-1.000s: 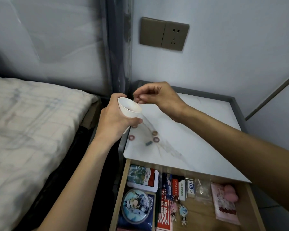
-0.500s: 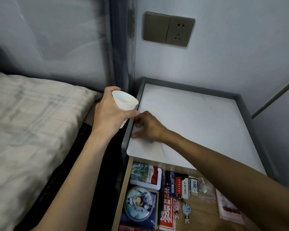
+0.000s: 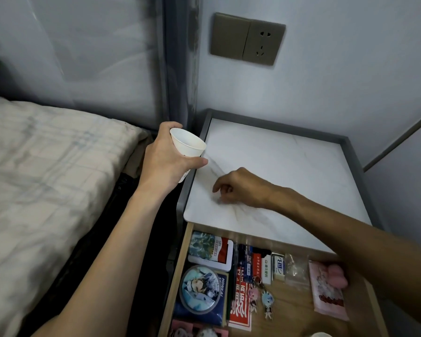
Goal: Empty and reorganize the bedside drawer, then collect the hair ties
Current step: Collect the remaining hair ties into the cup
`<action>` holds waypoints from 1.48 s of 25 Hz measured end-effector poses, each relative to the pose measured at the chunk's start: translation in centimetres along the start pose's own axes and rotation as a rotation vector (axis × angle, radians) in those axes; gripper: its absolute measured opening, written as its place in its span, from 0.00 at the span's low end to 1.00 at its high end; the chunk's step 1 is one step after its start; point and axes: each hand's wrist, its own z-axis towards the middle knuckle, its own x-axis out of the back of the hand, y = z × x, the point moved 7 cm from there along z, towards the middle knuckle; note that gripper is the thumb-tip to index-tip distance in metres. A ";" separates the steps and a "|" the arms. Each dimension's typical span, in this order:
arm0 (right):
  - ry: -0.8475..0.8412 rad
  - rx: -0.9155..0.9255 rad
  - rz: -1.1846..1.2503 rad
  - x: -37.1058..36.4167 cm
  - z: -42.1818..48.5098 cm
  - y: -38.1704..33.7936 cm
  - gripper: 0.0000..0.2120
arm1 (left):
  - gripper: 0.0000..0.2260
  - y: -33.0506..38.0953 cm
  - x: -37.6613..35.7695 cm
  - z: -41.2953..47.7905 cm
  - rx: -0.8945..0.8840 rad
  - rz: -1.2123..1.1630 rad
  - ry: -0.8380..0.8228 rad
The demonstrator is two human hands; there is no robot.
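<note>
The left hand (image 3: 167, 164) sits at centre-left of the frame, with fingers and thumb wrapped round a white paper cup (image 3: 188, 145). It holds the cup tilted, mouth toward the upper right, just off the left edge of the nightstand top (image 3: 289, 166). The inside of the cup that shows is plain white. The right hand (image 3: 240, 188) reaches in from the lower right and rests on the pale marbled top near its left front corner. Its knuckles are up and its fingers are curled under so the tips meet the surface. I cannot tell whether they pinch a hair tie, since the hand covers that patch. Below the top, across the lower centre of the frame, the drawer (image 3: 292, 312) stands pulled open. It holds a red-and-white card pack (image 3: 210, 249) at its upper left, a round character badge (image 3: 201, 289) under that and two small figure keychains (image 3: 260, 296) in the middle. A pink packet (image 3: 328, 291) lies at its right, partly behind the right forearm. A bed (image 3: 46, 178) with a checked sheet fills the left side. A bronze wall socket (image 3: 248, 40) is at upper centre.
</note>
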 end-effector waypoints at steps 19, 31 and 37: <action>0.403 0.132 0.449 10.5 -0.5 -6.9 0.08 | 0.32 1.1 -3.0 -1.2 -0.041 -0.023 -0.156; 0.122 -0.168 0.125 1.0 -0.7 3.0 0.13 | 0.33 0.2 -2.5 -0.6 -0.021 -0.064 -0.071; 0.139 -0.158 0.081 -0.1 -0.8 3.6 0.04 | 0.33 0.1 -2.9 -0.8 -0.020 -0.038 -0.104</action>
